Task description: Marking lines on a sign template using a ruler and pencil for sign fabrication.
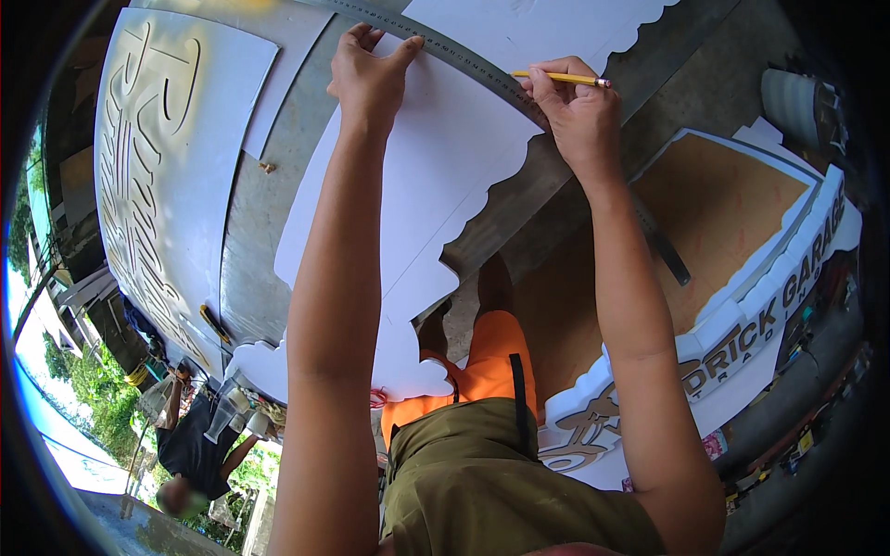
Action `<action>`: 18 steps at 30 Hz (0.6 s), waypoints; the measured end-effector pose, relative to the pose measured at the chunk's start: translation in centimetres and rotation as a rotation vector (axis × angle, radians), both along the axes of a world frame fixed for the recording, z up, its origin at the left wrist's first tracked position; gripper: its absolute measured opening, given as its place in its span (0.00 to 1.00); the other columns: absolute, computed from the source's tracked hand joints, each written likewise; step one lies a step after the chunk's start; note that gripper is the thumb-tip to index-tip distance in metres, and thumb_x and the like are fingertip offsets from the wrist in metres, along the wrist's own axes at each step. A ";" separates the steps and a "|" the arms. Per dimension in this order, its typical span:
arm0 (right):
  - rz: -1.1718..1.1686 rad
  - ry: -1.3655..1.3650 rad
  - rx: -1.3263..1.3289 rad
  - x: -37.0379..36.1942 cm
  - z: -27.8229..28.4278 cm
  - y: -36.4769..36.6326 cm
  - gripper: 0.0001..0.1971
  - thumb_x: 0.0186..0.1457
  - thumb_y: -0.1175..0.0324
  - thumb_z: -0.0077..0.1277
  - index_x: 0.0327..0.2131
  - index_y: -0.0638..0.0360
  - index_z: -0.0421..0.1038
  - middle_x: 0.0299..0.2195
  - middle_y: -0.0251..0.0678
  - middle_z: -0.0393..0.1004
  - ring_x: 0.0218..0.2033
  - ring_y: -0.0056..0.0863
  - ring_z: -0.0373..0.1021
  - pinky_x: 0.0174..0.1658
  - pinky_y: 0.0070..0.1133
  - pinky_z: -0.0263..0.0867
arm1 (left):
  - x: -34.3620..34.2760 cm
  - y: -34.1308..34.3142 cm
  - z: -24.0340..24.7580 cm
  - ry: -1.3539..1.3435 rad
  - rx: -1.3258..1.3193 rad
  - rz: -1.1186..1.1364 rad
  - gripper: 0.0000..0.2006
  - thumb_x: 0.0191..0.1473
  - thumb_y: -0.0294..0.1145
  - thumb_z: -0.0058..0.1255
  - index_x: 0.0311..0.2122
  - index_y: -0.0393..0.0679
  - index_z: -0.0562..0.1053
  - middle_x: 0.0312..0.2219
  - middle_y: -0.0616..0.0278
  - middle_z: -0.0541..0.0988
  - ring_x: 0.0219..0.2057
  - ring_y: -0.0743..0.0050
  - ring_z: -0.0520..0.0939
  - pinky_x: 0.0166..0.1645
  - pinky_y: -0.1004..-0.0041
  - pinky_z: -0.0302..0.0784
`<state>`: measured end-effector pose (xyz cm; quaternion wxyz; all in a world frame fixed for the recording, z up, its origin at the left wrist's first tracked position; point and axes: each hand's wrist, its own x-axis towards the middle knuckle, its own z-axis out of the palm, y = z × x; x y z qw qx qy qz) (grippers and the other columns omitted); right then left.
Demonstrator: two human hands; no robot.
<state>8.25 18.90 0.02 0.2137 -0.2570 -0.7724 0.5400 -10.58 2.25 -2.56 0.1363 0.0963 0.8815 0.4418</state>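
Observation:
A long grey metal ruler (468, 61) lies across a white sheet (436, 153) with a wavy cut edge. With thumb and fingertips set apart along the ruler, my left hand (371, 74) holds it against the sheet. My right hand (582, 111) grips a yellow pencil (565, 78) near the ruler's right part, its tip at the ruler's far edge. A thin line runs down the sheet near its scalloped side. Another white sheet (538, 28) with a wavy edge lies beyond the ruler.
At left is a white panel (185, 102) with cut-out lettering; a cutter knife (214, 324) lies near it. On my right stand a brown board (723, 199), a dark strip (663, 243) and a white sign with raised letters (742, 347). Another person (199, 435) is at lower left.

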 end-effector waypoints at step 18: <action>0.000 0.000 -0.042 -0.2 0.3 0.0 0.06 0.65 0.72 0.57 0.36 0.66 0.77 0.29 0.37 0.85 0.32 0.20 0.82 0.38 0.18 0.77 | 0.1 0.0 -0.6 0.040 -0.001 0.011 0.36 0.47 0.45 0.73 0.57 0.36 0.73 0.49 0.56 0.84 0.53 0.58 0.81 0.68 0.55 0.51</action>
